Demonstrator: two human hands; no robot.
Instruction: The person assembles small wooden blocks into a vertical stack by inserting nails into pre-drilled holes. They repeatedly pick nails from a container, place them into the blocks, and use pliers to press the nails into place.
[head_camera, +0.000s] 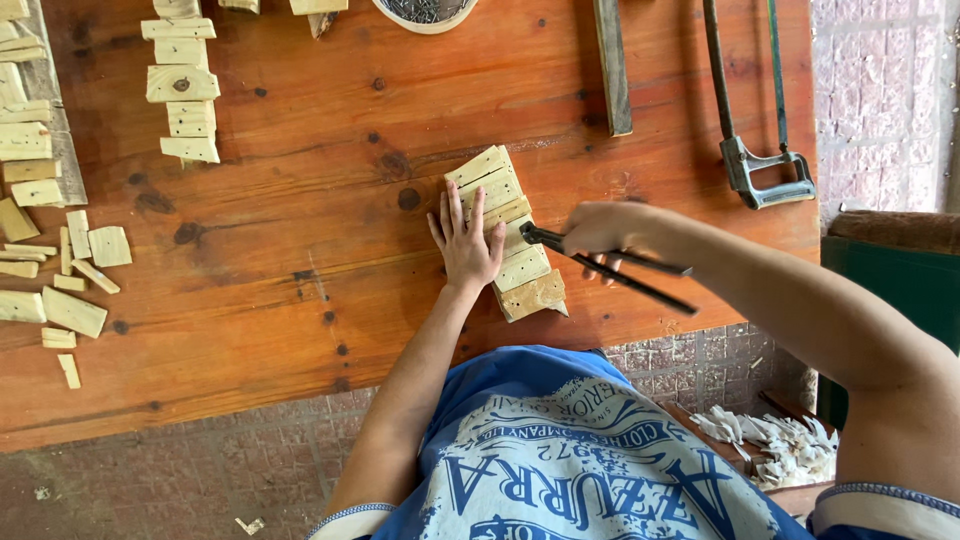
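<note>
I log: left hand (466, 243), fingers spread flat on pale slatted wooden block (508, 235); at 3 o'clock, right hand (600, 228), fingers closed gripping black metal pincers (610, 265).

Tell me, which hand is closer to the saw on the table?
The right hand. It holds pincers just right of the row of wood blocks, nearer the saw up at the table's right end. The left hand rests on the blocks' far side.

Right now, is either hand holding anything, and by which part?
The right hand holds dark pincers by the handles. The left hand only presses flat on the wooden block row.
</note>
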